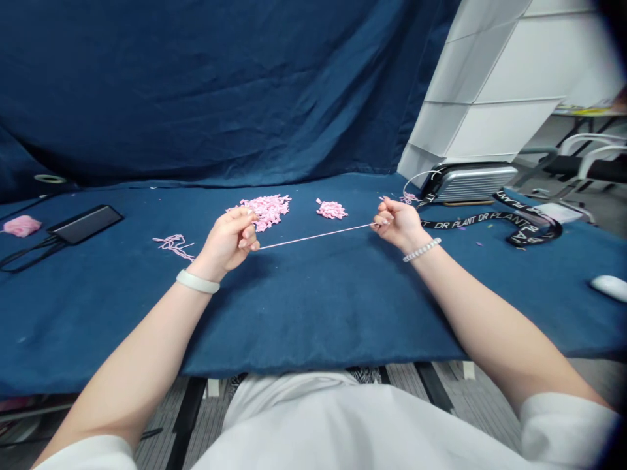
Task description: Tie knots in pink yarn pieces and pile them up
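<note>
Seated person pulls pink yarn strand (pixel 313 236) straight btwn both hands over blue cloth-covered table (pixel 313 313). L hand (pixel 228 238) curled, grasping one end w/ fingertips; R hand (pixel 399 225) pinching other end btw thumb & forefinger, other fingers loosely bent. White band (pixel 198 282) on L wrist, pearl-like beaded bracelet (pixel 422 249) on R wrist. Large heap of cut pink yarn pieces (pixel 259 211) sits just beyond L hand, smaller heap (pixel 332 209) to its right, both behind strand. Loose pink strands (pixel 174 246) lie left of L hand; fluffy pink yarn tuft (pixel 22 226) at far left edge of table, near black phone-like device (pixel 85 224) w/ dark cable (pixel 24 258). Beyond R hand: silver ribbed hard case (pixel 467 183) and black "DR PLANT" lanyard (pixel 490 219), w/ white computer mouse (pixel 607 287) at right edge. Dark blue backdrop (pixel 196 85) hangs behind table, white drawer unit (pixel 480 85) stands back right, white chairs (pixel 582 163) beyond it.
</note>
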{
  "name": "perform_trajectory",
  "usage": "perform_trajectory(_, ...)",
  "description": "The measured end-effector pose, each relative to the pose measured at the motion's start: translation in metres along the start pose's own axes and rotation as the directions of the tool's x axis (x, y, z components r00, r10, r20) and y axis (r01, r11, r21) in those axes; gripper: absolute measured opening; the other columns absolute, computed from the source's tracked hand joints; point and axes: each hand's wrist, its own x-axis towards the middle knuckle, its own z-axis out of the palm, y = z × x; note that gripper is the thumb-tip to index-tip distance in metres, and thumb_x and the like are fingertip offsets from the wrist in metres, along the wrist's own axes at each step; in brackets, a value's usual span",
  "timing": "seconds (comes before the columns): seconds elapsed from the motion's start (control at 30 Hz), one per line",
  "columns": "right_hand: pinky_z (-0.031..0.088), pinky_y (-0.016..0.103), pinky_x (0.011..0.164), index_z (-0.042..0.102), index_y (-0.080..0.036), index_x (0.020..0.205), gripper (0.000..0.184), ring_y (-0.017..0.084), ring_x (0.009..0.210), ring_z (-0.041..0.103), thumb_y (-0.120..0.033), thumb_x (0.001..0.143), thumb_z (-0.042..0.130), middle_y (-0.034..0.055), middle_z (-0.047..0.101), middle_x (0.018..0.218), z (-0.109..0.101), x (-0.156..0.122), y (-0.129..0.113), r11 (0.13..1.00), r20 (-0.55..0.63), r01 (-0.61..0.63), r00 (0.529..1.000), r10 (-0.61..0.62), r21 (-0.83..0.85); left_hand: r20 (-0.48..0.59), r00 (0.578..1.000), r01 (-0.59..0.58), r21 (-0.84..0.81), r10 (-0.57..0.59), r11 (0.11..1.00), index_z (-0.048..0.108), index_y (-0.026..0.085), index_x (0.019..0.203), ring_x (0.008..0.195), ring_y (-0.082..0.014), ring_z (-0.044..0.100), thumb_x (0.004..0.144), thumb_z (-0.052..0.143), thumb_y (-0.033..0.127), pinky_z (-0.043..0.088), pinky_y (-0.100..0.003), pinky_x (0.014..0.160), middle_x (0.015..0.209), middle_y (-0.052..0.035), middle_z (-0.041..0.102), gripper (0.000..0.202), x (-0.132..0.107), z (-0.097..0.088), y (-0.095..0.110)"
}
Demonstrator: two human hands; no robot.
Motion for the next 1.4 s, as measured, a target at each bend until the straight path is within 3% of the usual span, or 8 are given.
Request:
perform_trajectory(0.2,0.031,0.014,0.047,0.048,-0.012,0.075,0.022,-0.001,0.043,0.034,-0.032,0.081,0.043,-0.0041,0.031,0.047,0.010,-0.009,0.000,0.989,0.004,0.115,0.993,-0.115,-0.096,0.059,0.998,0.006,0.109,-0.012,0.994,0.056,0.014,0.074,0.037,-0.0056,0.043,0.072,0.067,0.025,0.044,-0.020,0.041,0.050,0.0030,0.052,0.015,-0.008,0.014,-0.007)
perform_trajectory(0.33,0.040,0.013,0.056,0.057,-0.012,0.095,0.028,-0.002,0.056,0.045,-0.030,0.074,0.056,-0.0017,0.049,0.064,0.041,-0.035,0.012,0.959,0.121,0.181,0.980,-0.158,-0.217,0.078,0.991,0.104,0.061,-0.109,0.993,0.056,0.014,0.081,0.050,-0.0101,0.058,0.071,0.070,0.028,0.050,-0.022,0.050,0.063,-0.0016,0.063,0.022,-0.014,0.026,-0.014)
perform_trajectory(0.5,0.049,0.017,0.070,0.050,-0.016,0.115,0.050,0.000,0.066,0.054,-0.041,0.072,0.060,-0.0011,0.056,0.071,0.076,-0.072,0.031,0.921,0.306,0.244,0.940,-0.149,-0.302,0.086,0.990,0.111,0.018,-0.113,0.994,0.058,0.014,0.081,0.074,-0.0135,0.065,0.071,0.071,0.027,0.053,-0.026,0.068,0.082,-0.0052,0.067,0.021,-0.022,0.038,-0.029)
perform_trajectory(0.63,0.050,0.019,0.070,0.048,-0.013,0.093,0.041,0.002,0.063,0.057,-0.045,0.070,0.061,-0.0011,0.057,0.070,0.090,-0.088,0.045,0.937,0.340,0.210,0.934,-0.108,-0.279,0.079,0.990,0.125,-0.063,-0.120,0.990,0.061,0.015,0.085,0.071,-0.0093,0.063,0.070,0.071,0.022,0.052,-0.025,0.072,0.076,-0.0005,0.065,0.019,-0.026,0.043,-0.039)
perform_trajectory(0.73,0.049,0.016,0.066,0.045,-0.011,0.084,0.043,0.001,0.061,0.056,-0.047,0.068,0.062,-0.0010,0.057,0.069,0.095,-0.093,0.052,0.949,0.317,0.152,0.947,-0.059,-0.278,0.063,0.986,0.157,-0.093,-0.151,0.983,0.063,0.014,0.092,0.073,-0.0104,0.064,0.070,0.072,0.020,0.052,-0.027,0.076,0.080,-0.0025,0.066,0.024,-0.027,0.045,-0.044)
perform_trajectory(0.87,0.045,0.013,0.062,0.047,-0.010,0.079,0.042,-0.002,0.058,0.051,-0.048,0.069,0.061,-0.0022,0.052,0.065,0.097,-0.095,0.059,0.951,0.317,0.131,0.948,-0.038,-0.280,0.058,0.984,0.173,-0.080,-0.169,0.982,0.065,0.011,0.089,0.077,-0.0129,0.064,0.070,0.072,0.021,0.050,-0.027,0.077,0.084,-0.0061,0.067,0.023,-0.031,0.049,-0.052)
perform_trajectory(1.1,0.035,0.012,0.054,0.047,-0.011,0.079,0.038,-0.003,0.054,0.042,-0.047,0.071,0.058,-0.0037,0.044,0.058,0.103,-0.099,0.066,0.964,0.291,0.100,0.957,-0.025,-0.246,0.096,0.984,0.164,-0.150,-0.151,0.975,0.066,0.014,0.078,0.074,-0.0105,0.061,0.072,0.071,0.023,0.048,-0.024,0.071,0.082,-0.0026,0.066,0.011,-0.035,0.055,-0.058)
perform_trajectory(1.4,0.033,0.013,0.054,0.041,-0.010,0.068,0.042,-0.003,0.052,0.040,-0.047,0.069,0.060,-0.0043,0.040,0.055,0.105,-0.105,0.069,0.972,0.312,0.044,0.950,0.031,-0.231,0.179,0.975,0.160,-0.155,-0.131,0.975,0.071,0.014,0.082,0.069,-0.0139,0.060,0.070,0.072,0.026,0.045,-0.026,0.066,0.074,-0.0061,0.066,0.017,-0.037,0.057,-0.062)
